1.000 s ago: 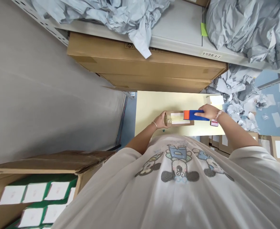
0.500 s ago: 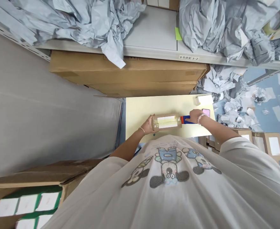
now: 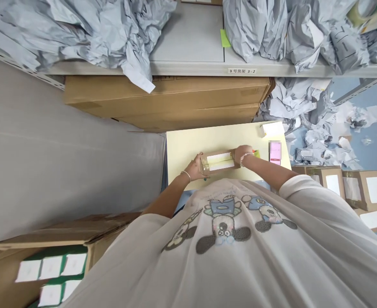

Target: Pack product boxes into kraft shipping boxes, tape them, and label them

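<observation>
— At the pale yellow table (image 3: 183,147) in this head view, what do the hands have?
— A kraft cardboard box (image 3: 220,161) with a white label and clear tape along it, at the table's near edge. The left hand (image 3: 194,169) curls its fingers (image 3: 201,159) round one end, and the right hand (image 3: 243,155) closes its fingers over the other.
— What else lies on that surface?
— A phone (image 3: 275,152) with a blurred pink screen, a white card (image 3: 272,128) near the far corner, and a coloured scrap (image 3: 255,153) just beside the right hand, too small to tell.
— And the room?
— Ahead, a metal shelf (image 3: 188,68) carries crumpled grey-blue wrapping (image 3: 85,30) and a green sticky note (image 3: 225,38), with brown cartons (image 3: 165,102) below it. Crumpled paper (image 3: 299,102) litters the blue floor (image 3: 368,85), and a grey wall (image 3: 63,149) fills the left.
— Anything readable?
— The shelf tag (image 3: 241,71): "3号货架 3-2". The box label is too small to read.
</observation>
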A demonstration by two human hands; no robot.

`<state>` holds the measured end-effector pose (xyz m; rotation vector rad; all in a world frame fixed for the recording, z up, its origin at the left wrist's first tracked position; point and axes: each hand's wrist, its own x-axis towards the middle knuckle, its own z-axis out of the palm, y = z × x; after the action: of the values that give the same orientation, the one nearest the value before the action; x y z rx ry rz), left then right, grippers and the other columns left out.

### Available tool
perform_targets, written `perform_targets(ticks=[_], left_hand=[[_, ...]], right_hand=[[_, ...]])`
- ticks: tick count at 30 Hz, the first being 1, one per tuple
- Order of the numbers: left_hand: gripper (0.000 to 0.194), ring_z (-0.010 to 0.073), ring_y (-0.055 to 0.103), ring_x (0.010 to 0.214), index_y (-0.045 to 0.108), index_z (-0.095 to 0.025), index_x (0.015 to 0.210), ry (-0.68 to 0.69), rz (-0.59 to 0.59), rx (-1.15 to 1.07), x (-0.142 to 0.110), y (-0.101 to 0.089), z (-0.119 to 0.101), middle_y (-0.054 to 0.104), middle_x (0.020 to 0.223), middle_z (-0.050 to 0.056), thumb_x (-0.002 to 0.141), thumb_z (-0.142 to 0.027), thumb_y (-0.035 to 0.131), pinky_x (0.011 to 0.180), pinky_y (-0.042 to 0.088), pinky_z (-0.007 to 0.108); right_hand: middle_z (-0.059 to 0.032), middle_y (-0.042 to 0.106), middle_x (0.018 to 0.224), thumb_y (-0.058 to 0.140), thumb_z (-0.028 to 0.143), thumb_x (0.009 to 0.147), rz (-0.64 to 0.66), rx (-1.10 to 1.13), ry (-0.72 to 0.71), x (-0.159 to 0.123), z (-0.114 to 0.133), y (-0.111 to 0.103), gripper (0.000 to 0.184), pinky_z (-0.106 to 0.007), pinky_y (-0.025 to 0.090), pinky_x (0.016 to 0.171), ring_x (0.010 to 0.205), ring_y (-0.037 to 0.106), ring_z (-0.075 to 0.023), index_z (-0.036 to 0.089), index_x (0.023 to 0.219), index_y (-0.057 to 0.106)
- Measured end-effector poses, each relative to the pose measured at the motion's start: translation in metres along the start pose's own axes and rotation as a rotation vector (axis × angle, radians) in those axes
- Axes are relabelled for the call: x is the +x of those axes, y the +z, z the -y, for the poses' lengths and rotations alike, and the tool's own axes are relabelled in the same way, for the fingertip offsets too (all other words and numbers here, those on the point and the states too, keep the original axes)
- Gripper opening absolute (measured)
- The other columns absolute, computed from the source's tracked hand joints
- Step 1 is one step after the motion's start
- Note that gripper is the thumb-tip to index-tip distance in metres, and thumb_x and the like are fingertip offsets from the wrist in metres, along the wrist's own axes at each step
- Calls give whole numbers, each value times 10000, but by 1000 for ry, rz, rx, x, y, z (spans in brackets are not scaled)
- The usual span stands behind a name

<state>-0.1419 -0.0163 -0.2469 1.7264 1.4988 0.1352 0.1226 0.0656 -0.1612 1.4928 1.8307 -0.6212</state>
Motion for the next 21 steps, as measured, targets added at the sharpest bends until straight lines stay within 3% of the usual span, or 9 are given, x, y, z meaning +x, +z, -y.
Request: perform_targets(ticks=[4, 7, 10, 13, 17, 19, 21], left_hand=[[1531, 471, -3, 1592, 55, -112, 1672, 40, -80, 242, -3, 3, -31, 68, 1720, 283, 522, -681, 891, 1262, 45, 657], [1303, 442, -60, 1597, 164, -218, 1681, 183, 18, 355, 4, 22, -56, 79, 1748, 176, 656, -673, 829, 1250, -93, 651], [1044, 406, 9, 1610, 300, -374, 1640, 211, 139, 393, 15, 42, -67, 139, 1754, 57, 747, -562, 806, 1253, -105, 642], [880, 402, 23, 1611, 374, -409, 1606, 195, 140, 390, 21, 48, -64, 138, 1755, 26, 817, -481, 758, 1251, -76, 658], [711, 415, 26, 1608, 505, -428, 1525, 205, 176, 379, 21, 39, -59, 142, 1756, 7, 852, -440, 732, 1245, -28, 685], [716, 425, 43, 1606, 540, -396, 1501, 206, 163, 377, 22, 36, -61, 137, 1756, 29, 824, -429, 767, 1248, 6, 687], [914, 438, 69, 1600, 457, -329, 1563, 184, 117, 386, 25, 36, -67, 127, 1753, 95, 740, -426, 843, 1252, 30, 683]], right_hand=[[-236, 720, 1220, 599, 198, 921, 17, 64, -20, -5, -13, 26, 343, -418, 564, 909, 1168, 689, -332, 95, 1223, 726], [-251, 729, 1172, 583, 276, 952, -33, 121, -25, -14, -42, 41, 333, -397, 545, 920, 1151, 693, -335, 84, 1168, 748], [-255, 734, 1119, 432, 386, 1037, -103, 224, 37, -26, -75, 58, 454, -368, 527, 879, 1096, 706, -321, 76, 1150, 742], [-210, 743, 993, 238, 518, 1069, -129, 373, 115, -34, -99, 82, 658, -322, 500, 768, 953, 715, -277, 109, 1002, 748], [-64, 651, 753, 335, 639, 999, -208, 706, -32, -37, -125, 121, 590, -271, 416, 655, 739, 611, -189, 189, 744, 620], [1, 527, 654, 344, 728, 944, -236, 922, -124, -38, -136, 138, 601, -269, 382, 618, 655, 516, -163, 215, 688, 524], [40, 408, 611, 362, 828, 867, -249, 1103, -206, -41, -145, 151, 638, -268, 357, 598, 615, 426, -144, 232, 658, 450]])
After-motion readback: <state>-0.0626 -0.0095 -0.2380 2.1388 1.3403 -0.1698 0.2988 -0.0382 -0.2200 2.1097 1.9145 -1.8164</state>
